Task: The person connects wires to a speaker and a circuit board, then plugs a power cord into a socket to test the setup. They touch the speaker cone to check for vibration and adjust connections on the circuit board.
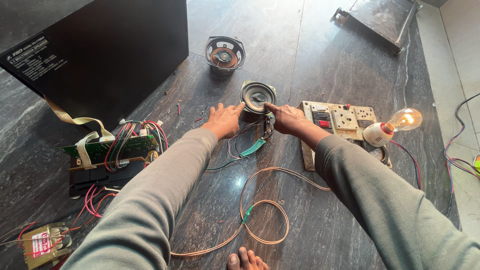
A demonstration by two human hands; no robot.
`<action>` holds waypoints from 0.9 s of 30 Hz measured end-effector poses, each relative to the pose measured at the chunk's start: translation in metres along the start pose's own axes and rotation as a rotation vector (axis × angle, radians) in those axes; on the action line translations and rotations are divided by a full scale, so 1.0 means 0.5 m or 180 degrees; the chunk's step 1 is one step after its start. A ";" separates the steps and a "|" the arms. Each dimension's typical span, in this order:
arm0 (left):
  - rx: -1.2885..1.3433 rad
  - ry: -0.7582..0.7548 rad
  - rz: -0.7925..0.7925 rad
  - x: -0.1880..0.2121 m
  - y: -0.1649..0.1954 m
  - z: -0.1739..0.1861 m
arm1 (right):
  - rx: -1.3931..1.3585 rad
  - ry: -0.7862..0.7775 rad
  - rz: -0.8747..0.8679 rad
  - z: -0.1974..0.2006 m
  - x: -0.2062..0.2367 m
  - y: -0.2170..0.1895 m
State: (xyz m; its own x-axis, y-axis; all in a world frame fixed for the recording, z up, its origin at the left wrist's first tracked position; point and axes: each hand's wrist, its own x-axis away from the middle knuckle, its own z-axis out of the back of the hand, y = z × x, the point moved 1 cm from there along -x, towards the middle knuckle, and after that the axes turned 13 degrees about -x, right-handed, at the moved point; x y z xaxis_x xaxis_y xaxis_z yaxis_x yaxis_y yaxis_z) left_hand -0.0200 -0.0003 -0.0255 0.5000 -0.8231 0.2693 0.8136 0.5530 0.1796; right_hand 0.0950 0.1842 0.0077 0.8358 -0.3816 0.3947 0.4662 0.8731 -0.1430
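Note:
A small square speaker driver with a grey cone (257,96) lies on the dark stone floor. My left hand (223,119) rests at its left side, index finger touching the rim. My right hand (285,118) is at its right side, index finger on the cone's edge. Neither hand grips anything that I can see. Thin wires run from the speaker toward me between the hands. Pliers with green handles (257,143) lie just below my right hand.
A second round speaker (225,54) lies farther back. A black cabinet (100,50) stands at left, with a green circuit board and coloured wires (120,147) in front. A switchboard (340,120) with a lit bulb (405,120) is at right. A looped copper-coloured cable (262,210) lies near me.

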 end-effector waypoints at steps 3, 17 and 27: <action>0.0127 -0.0123 -0.0027 -0.005 0.008 -0.002 | 0.0076 0.0080 0.0108 -0.002 0.002 0.004; -0.0401 0.0256 -0.0338 -0.019 0.009 -0.032 | 0.0171 0.0582 0.0600 0.008 0.026 -0.030; -0.0703 0.0556 -0.0541 -0.019 0.006 -0.026 | 0.0153 0.0455 0.0925 -0.051 -0.032 -0.017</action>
State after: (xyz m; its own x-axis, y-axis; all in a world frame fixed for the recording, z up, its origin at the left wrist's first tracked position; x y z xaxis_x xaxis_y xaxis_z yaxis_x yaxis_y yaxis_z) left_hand -0.0184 0.0073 -0.0398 0.3794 -0.9215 0.0832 0.9249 0.3802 -0.0067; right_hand 0.0850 0.1750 -0.0204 0.9657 -0.1503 0.2119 0.1909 0.9637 -0.1866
